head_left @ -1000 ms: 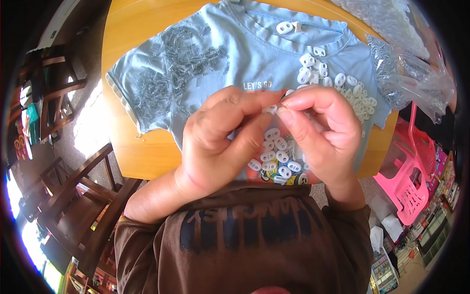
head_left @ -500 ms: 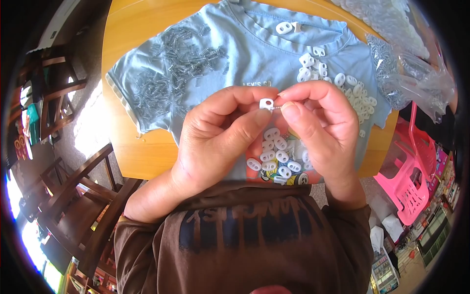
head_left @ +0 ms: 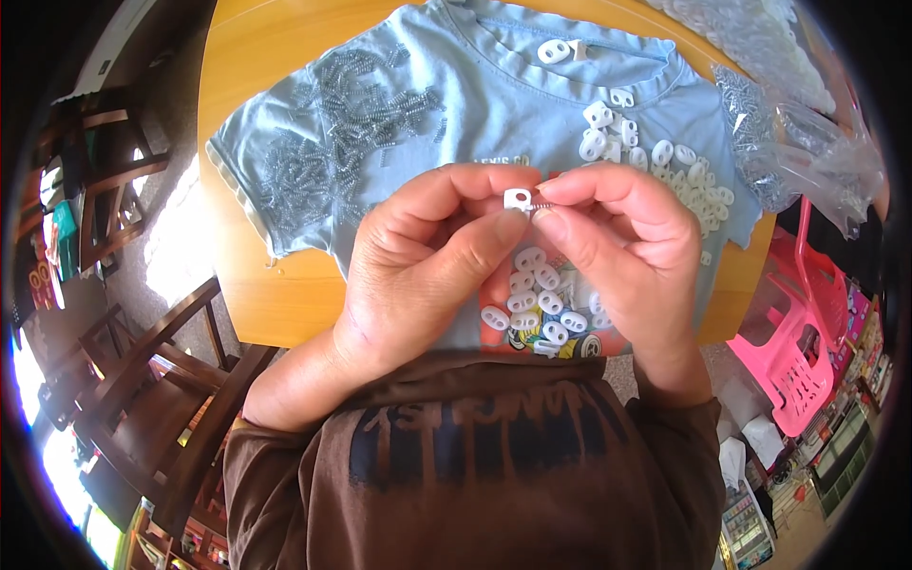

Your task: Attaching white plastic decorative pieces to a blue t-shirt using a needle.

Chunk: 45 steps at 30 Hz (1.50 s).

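Observation:
Pinched in the fingertips of my left hand is a small white plastic piece with a round hole, like the plunger of a cord lock. From its right side sticks a thin metal spring, which the thumb and forefinger of my right hand grip. Below my fingers lie several white oval two-hole cord locks. On the left part of the blue T-shirt a heap of loose springs is spread out. White plunger pieces and more oval cord locks are piled at the right.
The T-shirt covers much of a wooden table. At the upper right are a clear bag of springs and another plastic bag with pale contents. A pink plastic chair stands right of the table, dark wooden chairs to the left.
My right thumb and forefinger have shifted slightly on the spring, and more of its coils show. My left hand still holds the white piece in nearly the same place.

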Each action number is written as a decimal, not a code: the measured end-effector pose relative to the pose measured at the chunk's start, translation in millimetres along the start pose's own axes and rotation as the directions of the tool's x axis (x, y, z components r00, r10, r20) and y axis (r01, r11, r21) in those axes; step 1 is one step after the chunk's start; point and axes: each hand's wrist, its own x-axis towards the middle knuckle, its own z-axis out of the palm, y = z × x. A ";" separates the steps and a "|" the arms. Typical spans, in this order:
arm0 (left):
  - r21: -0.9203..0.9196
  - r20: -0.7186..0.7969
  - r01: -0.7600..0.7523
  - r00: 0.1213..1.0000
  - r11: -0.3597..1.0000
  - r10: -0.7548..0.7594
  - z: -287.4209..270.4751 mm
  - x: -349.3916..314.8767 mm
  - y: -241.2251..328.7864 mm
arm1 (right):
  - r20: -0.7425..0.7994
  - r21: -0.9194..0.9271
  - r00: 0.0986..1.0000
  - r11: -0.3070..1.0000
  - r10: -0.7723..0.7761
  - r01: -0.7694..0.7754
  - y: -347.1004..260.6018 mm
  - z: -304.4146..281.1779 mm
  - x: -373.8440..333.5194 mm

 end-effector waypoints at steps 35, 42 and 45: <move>0.192 0.014 -0.126 0.992 0.973 0.126 0.4 -1.8 0.8 | 0.146 -0.067 0.989 0.997 -0.015 0.025 -9.3 -3.7 3.0; 0.281 -0.022 -0.152 0.986 0.948 0.165 2.7 -2.8 2.8 | 0.085 -0.125 0.996 0.991 -0.027 0.038 -3.1 -2.6 1.7; 0.387 0.017 -0.210 0.975 0.898 0.221 1.8 -3.1 3.9 | 0.064 -0.180 0.998 0.983 -0.014 0.025 0.4 -1.6 0.1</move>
